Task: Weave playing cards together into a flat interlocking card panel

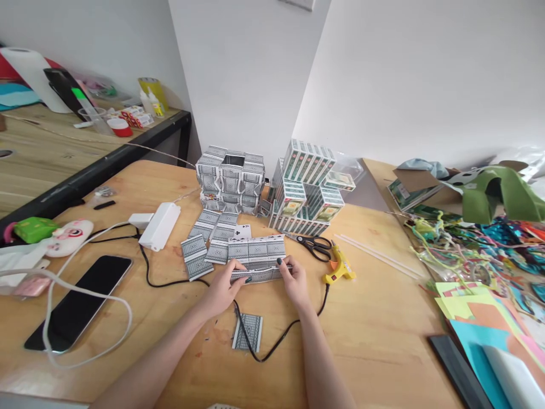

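Both my hands hold a joined panel of playing cards point(257, 250) by its near edge, which is folded up off the table. My left hand point(225, 287) pinches the near left corner between thumb and fingers. At the near right corner, my right hand point(293, 279) grips the same panel. Loose folded playing cards point(196, 257) lie left of it, some overlapping. One playing card point(247, 332) lies face down nearer me, under the black cord. Behind stands a block built of folded cards point(232, 179) with a square opening on top.
Stacked card boxes point(304, 190) stand at the back right. Black scissors point(314, 245) and a yellow glue gun point(339, 267) lie right of my hands, its black cord point(279, 343) looping between my arms. A phone point(80, 301) and white adapter point(160, 226) lie left; craft scraps point(472, 244) lie right.
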`<state>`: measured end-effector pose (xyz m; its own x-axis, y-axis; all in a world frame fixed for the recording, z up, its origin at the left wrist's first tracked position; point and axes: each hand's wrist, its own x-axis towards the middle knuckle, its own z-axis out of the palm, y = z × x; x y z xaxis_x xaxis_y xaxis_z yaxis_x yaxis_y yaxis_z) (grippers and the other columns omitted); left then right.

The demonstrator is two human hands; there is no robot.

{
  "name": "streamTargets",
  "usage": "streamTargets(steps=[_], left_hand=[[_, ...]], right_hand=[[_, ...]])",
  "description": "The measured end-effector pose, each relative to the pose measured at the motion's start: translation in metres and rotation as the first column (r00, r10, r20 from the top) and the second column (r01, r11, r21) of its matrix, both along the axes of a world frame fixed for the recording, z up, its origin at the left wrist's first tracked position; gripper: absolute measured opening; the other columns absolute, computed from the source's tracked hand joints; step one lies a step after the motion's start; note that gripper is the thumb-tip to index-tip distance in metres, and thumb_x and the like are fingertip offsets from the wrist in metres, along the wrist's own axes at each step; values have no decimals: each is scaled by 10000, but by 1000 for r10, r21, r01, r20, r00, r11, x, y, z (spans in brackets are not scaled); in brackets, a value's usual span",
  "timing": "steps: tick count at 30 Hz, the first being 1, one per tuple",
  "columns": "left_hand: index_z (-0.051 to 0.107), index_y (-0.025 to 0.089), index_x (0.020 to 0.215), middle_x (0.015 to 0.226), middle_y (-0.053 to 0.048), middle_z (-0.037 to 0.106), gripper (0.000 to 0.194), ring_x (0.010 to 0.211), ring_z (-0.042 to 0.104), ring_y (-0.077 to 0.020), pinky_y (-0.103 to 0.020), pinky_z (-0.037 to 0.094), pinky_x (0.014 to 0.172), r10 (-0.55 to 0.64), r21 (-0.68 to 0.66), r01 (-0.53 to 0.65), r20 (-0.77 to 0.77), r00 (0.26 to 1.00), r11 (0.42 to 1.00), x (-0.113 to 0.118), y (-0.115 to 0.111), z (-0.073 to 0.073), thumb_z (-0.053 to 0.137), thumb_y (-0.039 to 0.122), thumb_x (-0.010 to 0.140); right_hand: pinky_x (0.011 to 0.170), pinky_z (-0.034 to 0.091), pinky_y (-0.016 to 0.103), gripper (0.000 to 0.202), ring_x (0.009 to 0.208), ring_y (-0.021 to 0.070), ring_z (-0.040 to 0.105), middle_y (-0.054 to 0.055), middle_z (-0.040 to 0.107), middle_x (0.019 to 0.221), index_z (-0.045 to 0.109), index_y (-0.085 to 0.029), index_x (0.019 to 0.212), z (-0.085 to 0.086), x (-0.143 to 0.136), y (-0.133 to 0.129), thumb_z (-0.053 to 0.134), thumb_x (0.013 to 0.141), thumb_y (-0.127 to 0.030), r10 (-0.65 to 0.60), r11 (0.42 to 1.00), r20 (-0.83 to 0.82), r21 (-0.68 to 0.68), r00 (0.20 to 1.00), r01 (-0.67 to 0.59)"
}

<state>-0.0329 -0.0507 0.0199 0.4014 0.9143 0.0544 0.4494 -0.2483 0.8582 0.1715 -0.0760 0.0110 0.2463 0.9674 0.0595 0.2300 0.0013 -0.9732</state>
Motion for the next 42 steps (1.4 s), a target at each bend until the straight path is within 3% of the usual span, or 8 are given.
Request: streamTargets(steps=[4,9,23,29,32,35,39,42], left_hand=[[495,203,941,925,-42,592,134,864,577,-180,-262,486,658,55,6,-55,73,996,998,2,3,-1,482,252,817],[594,196,918,915,-46,650,175,858,610,-170,-255,494,701,47,84,-62,174,984,995,-6,11,-7,460,281,844],[613,200,910,894,-28,701,177,810,648,-159,-255,497,703,57,95,-63,63,996,994,-13,19,-11,468,282,849],[527,223,1106,1073,-55,638,280,915,621,-187,-299,489,766,55,55,-57,41,998,997,-10,17,-7,485,290,837],[438,218,1220,1048,-68,635,420,952,610,-197,-327,475,821,75,-22,-72,167,983,997,-11,16,5,523,291,816],[437,203,1199,807,-26,635,440,756,622,-166,-291,490,703,112,-87,-91,279,954,992,-10,19,30,566,302,791],[410,216,1170,686,29,565,466,611,539,-111,-224,438,589,139,-22,-144,446,884,989,0,31,72,613,253,752],[398,231,1177,658,49,514,443,519,445,-79,-188,360,497,137,41,-189,543,829,981,13,43,96,577,237,772]], right_hand=[[582,423,237,217,624,136,524,-2,588,689,597,-180,769,4,5,-1,647,703,-381,105,994,-53,16,993,-104],[662,466,289,155,692,175,588,25,658,733,656,-197,738,-3,7,0,668,683,-342,63,998,-139,12,988,-62],[620,445,257,112,641,146,549,-7,604,699,567,-187,757,-5,6,0,620,706,-272,107,994,-23,-29,994,-108],[598,454,265,200,629,146,535,-17,570,703,548,-192,823,-5,4,4,650,666,-263,-9,1000,-43,0,999,9],[611,474,275,270,667,152,559,-8,588,761,543,-198,847,-1,4,3,695,630,-254,-86,994,-166,51,982,95],[725,500,339,292,834,194,593,39,623,893,556,-200,923,11,4,2,684,671,-273,-104,980,-232,144,967,139],[923,431,429,263,1126,248,499,105,551,1171,619,-204,999,41,8,8,623,753,-300,-76,946,-58,312,995,91],[844,487,395,267,1108,250,512,104,457,1298,643,-235,1022,72,13,19,607,773,-325,-68,939,90,342,994,33]])
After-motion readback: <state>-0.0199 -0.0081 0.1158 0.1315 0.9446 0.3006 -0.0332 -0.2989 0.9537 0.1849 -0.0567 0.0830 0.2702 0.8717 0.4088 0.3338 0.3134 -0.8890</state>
